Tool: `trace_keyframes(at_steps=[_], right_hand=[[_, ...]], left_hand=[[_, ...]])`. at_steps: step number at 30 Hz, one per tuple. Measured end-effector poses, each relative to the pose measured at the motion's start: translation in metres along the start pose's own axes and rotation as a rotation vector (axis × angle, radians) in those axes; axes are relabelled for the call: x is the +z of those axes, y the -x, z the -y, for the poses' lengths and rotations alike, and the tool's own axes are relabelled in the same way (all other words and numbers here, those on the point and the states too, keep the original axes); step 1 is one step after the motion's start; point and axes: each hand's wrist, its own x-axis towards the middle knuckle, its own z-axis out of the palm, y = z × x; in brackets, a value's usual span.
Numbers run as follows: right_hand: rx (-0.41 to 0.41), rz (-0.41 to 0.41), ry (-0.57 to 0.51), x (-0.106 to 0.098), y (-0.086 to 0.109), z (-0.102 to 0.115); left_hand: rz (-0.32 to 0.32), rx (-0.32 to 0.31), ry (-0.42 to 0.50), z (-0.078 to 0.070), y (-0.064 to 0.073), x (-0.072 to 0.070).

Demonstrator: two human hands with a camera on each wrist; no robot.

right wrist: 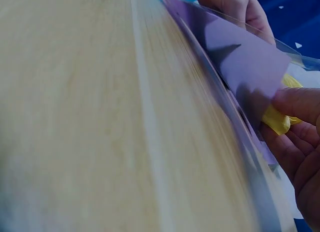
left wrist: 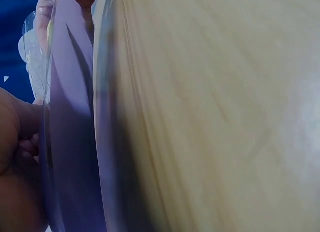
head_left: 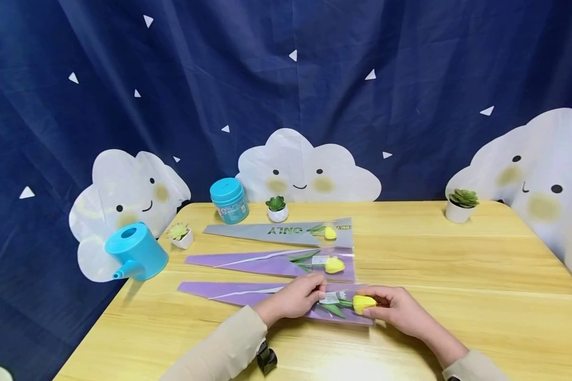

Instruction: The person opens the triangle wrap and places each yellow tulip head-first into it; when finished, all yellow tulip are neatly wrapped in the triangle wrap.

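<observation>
A yellow artificial tulip (head_left: 364,304) lies at the wide end of the nearest purple flower sleeve (head_left: 229,289), its green leaves under clear film. Thumb and fingers of my right hand (head_left: 400,310) pinch the tulip's head, also seen in the right wrist view as a yellow bloom (right wrist: 276,120). Curled fingers of my left hand (head_left: 296,297) grip the sleeve's clear film next to a white label (head_left: 330,298). In the left wrist view the purple sleeve (left wrist: 72,106) rises beside the left hand (left wrist: 17,157); its fingertips are partly hidden.
Behind lie another purple sleeve (head_left: 262,262) and a grey sleeve (head_left: 252,231), each with a yellow tulip. A blue watering can (head_left: 140,254), a blue lidded jar (head_left: 230,201) and small potted succulents (head_left: 277,210) stand along the left and back. Another succulent (head_left: 460,207) is at back right.
</observation>
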Motion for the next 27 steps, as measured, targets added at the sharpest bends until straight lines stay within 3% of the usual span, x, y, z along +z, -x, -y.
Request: trace_keyframes(at_steps=[27], right_hand=[[0.012, 0.024, -0.02, 0.009, -0.011, -0.002]], left_hand=[[0.004, 0.015, 0.016, -0.005, -0.004, 0.003]])
